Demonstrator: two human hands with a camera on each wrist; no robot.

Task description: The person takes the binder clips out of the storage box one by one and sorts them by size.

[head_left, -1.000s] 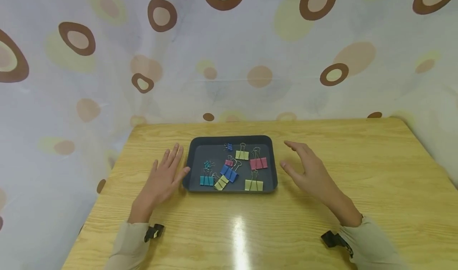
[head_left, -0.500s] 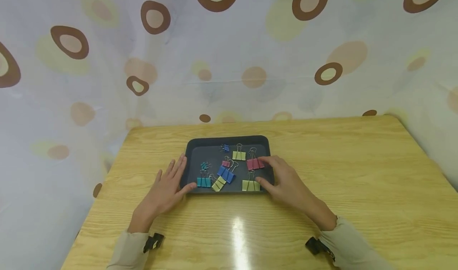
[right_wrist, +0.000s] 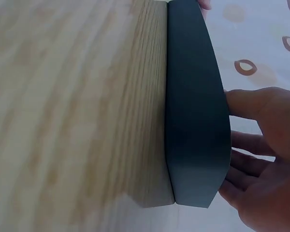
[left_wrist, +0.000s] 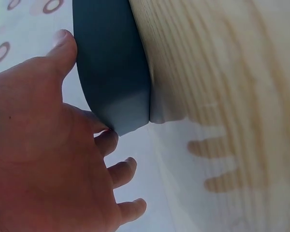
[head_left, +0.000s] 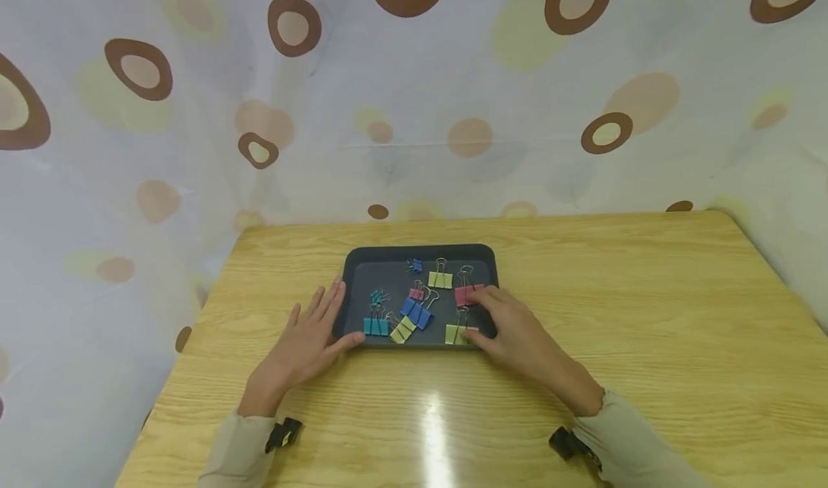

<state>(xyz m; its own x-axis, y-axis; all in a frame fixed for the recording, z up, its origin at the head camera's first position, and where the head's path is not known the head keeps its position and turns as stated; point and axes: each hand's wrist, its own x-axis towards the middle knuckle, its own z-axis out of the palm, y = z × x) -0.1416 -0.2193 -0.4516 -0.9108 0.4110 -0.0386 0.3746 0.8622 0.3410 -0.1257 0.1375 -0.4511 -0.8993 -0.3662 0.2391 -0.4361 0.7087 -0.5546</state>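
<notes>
A dark grey tray (head_left: 420, 253) lies on the wooden table with several binder clips in it. My left hand (head_left: 307, 341) is at its left end, fingers straight along the side and thumb over the front left corner, near a teal binder clip (head_left: 376, 327). At the other end my right hand (head_left: 524, 337) reaches over the rim. Its index fingertip overlaps the pink binder clip (head_left: 462, 297), and its thumb tip overlaps a yellow binder clip (head_left: 456, 333); a gap stays between the two. Both wrist views show the tray's outer wall (left_wrist: 113, 72) beside the hands, the clips hidden behind it.
Elsewhere in the tray are a blue binder clip (head_left: 417, 312), another yellow binder clip (head_left: 440, 279), a small pink binder clip (head_left: 417, 294) and small teal clips (head_left: 378, 297). The wooden table (head_left: 647, 294) extends to both sides. A patterned curtain (head_left: 414, 172) hangs behind it.
My right hand has moved left from beside the tray to over its right rim and the clips there. The left hand has shifted slightly right, its thumb now over the tray's front left corner.
</notes>
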